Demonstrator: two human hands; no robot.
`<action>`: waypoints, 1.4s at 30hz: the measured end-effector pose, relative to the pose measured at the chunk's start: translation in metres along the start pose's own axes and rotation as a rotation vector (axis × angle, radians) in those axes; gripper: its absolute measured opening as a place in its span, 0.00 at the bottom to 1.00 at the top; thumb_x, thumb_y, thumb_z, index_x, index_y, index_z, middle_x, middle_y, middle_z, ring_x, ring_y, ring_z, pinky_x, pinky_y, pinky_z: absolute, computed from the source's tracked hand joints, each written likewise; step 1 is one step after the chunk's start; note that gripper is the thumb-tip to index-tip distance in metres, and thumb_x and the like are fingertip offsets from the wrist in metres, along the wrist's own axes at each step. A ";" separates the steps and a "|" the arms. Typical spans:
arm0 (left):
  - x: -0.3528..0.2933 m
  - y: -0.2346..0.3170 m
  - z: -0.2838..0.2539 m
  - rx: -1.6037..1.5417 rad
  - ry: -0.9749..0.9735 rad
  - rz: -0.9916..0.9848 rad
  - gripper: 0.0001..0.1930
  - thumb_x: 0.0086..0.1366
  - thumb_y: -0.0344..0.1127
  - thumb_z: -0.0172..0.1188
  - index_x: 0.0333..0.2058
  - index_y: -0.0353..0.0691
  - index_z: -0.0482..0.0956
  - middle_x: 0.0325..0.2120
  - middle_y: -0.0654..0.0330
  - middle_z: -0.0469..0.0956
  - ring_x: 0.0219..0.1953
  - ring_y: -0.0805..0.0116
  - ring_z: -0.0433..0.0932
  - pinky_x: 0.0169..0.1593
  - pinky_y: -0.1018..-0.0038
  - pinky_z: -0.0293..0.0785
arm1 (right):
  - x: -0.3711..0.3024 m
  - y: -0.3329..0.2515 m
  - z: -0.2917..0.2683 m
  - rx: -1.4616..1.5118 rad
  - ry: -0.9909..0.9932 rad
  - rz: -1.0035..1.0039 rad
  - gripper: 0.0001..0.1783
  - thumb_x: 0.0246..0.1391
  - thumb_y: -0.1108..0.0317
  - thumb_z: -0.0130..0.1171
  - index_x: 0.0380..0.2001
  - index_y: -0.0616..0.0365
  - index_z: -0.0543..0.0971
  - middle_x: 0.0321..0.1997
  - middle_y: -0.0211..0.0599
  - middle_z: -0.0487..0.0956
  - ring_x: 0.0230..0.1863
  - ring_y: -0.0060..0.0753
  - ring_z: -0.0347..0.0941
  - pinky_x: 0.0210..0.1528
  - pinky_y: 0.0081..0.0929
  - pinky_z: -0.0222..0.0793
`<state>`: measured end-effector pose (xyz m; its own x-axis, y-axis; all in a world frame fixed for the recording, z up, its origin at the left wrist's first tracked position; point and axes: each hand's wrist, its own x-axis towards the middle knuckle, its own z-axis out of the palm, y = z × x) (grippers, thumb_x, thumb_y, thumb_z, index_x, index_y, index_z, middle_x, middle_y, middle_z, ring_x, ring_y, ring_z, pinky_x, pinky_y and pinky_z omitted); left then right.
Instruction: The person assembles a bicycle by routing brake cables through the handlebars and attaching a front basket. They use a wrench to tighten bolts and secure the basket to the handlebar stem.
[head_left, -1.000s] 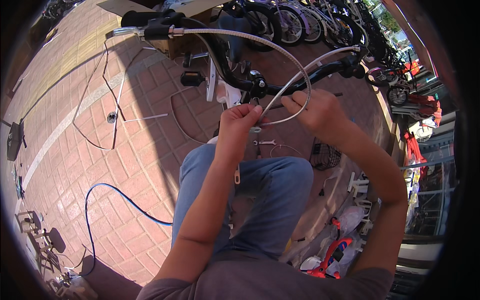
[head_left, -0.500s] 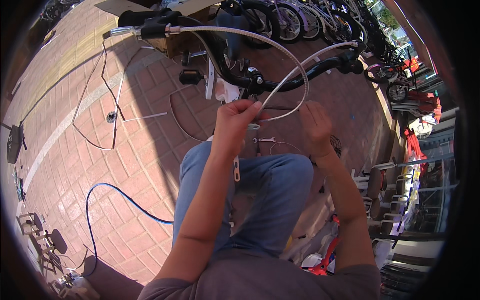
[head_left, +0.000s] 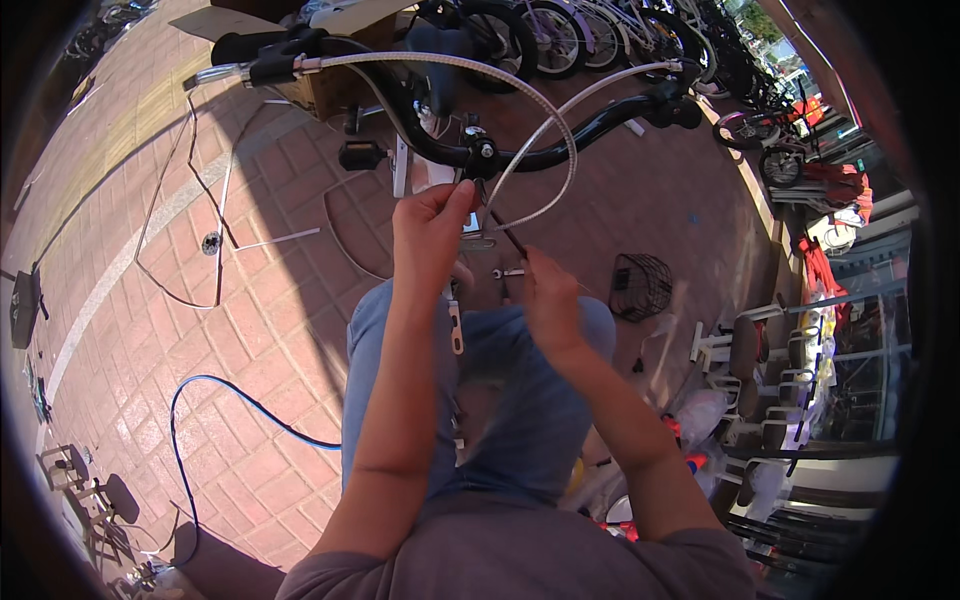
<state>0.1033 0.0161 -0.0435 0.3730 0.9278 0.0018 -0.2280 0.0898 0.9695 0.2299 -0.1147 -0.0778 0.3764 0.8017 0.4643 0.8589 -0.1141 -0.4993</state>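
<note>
A black bicycle handlebar (head_left: 562,153) stands in front of me, with a silver brake lever (head_left: 215,76) at its left end. Two pale cable housings (head_left: 420,58) loop from its ends down toward the stem. Just below the stem clamp (head_left: 482,150), my left hand (head_left: 428,232) is closed in a pinch, thumb up; what it grips is mostly hidden. A thin dark rod (head_left: 510,238) slants down from there to my right hand (head_left: 550,305), whose fingers close around its lower end. The right hand is slightly blurred.
An open-end wrench (head_left: 507,272) lies on the brick paving beyond my knees. A black wire basket (head_left: 641,287) rests to the right. A blue hose (head_left: 262,408) curves at left. Parked bicycles (head_left: 560,40) line the back, and a cardboard box (head_left: 325,92) sits behind the handlebar.
My right hand has moved down and to the left, toward my knee, and the dark rod has swung from level to slanting. The left hand stays near the stem. The view has shifted slightly.
</note>
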 end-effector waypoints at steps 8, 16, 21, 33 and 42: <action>0.004 0.001 0.009 -0.378 -0.095 -0.185 0.16 0.67 0.39 0.52 0.31 0.31 0.81 0.25 0.59 0.80 0.26 0.75 0.77 0.33 0.79 0.71 | -0.018 -0.045 0.040 0.289 -0.046 0.257 0.05 0.55 0.77 0.52 0.34 0.62 0.77 0.29 0.47 0.80 0.31 0.44 0.79 0.32 0.31 0.70; 0.006 -0.012 0.000 -0.433 -0.254 -0.191 0.12 0.63 0.36 0.56 0.30 0.33 0.82 0.23 0.60 0.80 0.25 0.78 0.76 0.30 0.81 0.70 | -0.018 -0.023 0.054 1.077 -0.185 0.547 0.08 0.59 0.74 0.50 0.38 0.63 0.77 0.28 0.29 0.75 0.31 0.20 0.67 0.36 0.17 0.63; 0.012 -0.017 -0.007 -0.342 -0.353 -0.193 0.12 0.63 0.36 0.58 0.32 0.30 0.81 0.26 0.57 0.81 0.30 0.68 0.81 0.37 0.74 0.76 | -0.023 -0.019 0.061 1.344 -0.026 0.653 0.08 0.60 0.70 0.52 0.34 0.64 0.77 0.27 0.29 0.73 0.28 0.18 0.63 0.33 0.17 0.57; -0.001 0.002 -0.004 -0.427 -0.321 -0.169 0.11 0.62 0.28 0.51 0.34 0.31 0.82 0.27 0.61 0.81 0.32 0.77 0.77 0.39 0.80 0.70 | 0.051 0.004 -0.051 0.025 0.000 -0.189 0.05 0.48 0.69 0.62 0.25 0.59 0.78 0.22 0.34 0.73 0.23 0.31 0.67 0.35 0.27 0.56; 0.001 -0.009 -0.001 -0.364 -0.308 -0.161 0.11 0.62 0.35 0.59 0.32 0.31 0.82 0.26 0.63 0.81 0.28 0.81 0.74 0.35 0.82 0.68 | 0.091 -0.015 -0.100 -0.233 -0.138 -0.348 0.06 0.47 0.64 0.63 0.23 0.54 0.79 0.19 0.29 0.72 0.27 0.33 0.69 0.42 0.35 0.53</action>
<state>0.1047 0.0167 -0.0527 0.6650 0.7467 -0.0155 -0.4241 0.3946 0.8151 0.2858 -0.0985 0.0451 0.0147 0.8850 0.4654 0.9876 0.0600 -0.1452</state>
